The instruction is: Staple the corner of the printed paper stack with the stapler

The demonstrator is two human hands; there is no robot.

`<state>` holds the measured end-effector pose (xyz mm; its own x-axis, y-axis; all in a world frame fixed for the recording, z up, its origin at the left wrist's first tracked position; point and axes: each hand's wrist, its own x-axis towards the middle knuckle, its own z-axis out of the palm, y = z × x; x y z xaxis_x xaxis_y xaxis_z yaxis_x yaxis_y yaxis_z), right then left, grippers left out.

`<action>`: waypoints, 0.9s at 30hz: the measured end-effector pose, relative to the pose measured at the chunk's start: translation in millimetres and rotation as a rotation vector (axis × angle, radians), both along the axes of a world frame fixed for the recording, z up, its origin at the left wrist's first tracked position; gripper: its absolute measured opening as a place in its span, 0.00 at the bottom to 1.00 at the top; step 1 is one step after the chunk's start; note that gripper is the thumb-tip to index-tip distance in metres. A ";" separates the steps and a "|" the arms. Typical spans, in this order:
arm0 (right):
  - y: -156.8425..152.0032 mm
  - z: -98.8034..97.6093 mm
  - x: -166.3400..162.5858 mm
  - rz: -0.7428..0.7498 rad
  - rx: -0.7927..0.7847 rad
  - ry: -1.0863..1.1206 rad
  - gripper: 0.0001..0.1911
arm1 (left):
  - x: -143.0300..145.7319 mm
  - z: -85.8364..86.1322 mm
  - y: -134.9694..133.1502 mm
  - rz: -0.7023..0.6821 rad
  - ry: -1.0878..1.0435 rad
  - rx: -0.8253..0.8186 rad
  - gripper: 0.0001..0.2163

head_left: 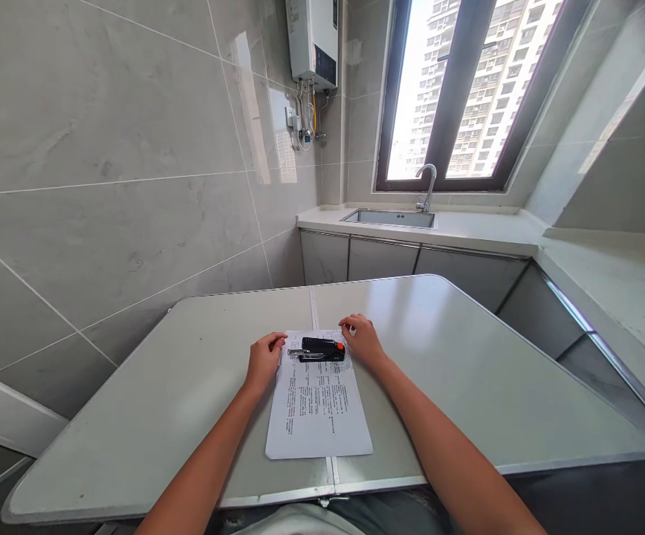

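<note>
Printed sheets of paper [316,431] lie on the table in front of me, far edge between my hands. A black stapler [322,349] with an orange-red patch at its right end rests across their upper part. Its metal arm points left. My left hand [265,360] is closed at the far left corner of the paper, thumb and fingers pinching the edge. At the far right corner, beside the stapler, my right hand [362,338] is closed too, fingertips curled at the paper's edge. How many sheets there are cannot be made out.
The pale folding table [149,416] has a metal seam down its middle. Beyond it is a counter [484,229] with a sink [392,218] and a faucet [427,186] below a window. A water heater [312,41] hangs on the tiled wall.
</note>
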<state>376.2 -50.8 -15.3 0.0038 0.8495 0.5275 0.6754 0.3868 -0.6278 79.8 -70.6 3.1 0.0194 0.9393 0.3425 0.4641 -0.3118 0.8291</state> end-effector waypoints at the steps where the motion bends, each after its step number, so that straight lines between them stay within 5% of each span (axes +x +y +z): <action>1: -2.2 0.6 -5.3 0.033 0.004 -0.008 0.13 | 2.3 -0.3 -2.8 -0.018 -0.025 0.013 0.09; 9: -13.1 13.5 -12.6 0.108 -0.008 0.024 0.11 | 2.5 -10.2 -10.8 -0.074 -0.082 0.055 0.12; 16: -23.8 14.7 -27.4 0.443 -0.031 -0.096 0.16 | 5.6 -12.5 -12.8 -0.171 0.080 0.150 0.06; 27: -34.2 5.7 -43.2 0.440 -0.043 -0.211 0.18 | 6.0 -16.0 -13.1 -0.278 0.158 0.117 0.05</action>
<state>333.0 -85.0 -9.6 -0.4639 0.7677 0.4422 0.5680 0.6408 -0.5165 85.8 -83.7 -13.0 0.3305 0.8454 0.4197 0.4679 -0.5329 0.7050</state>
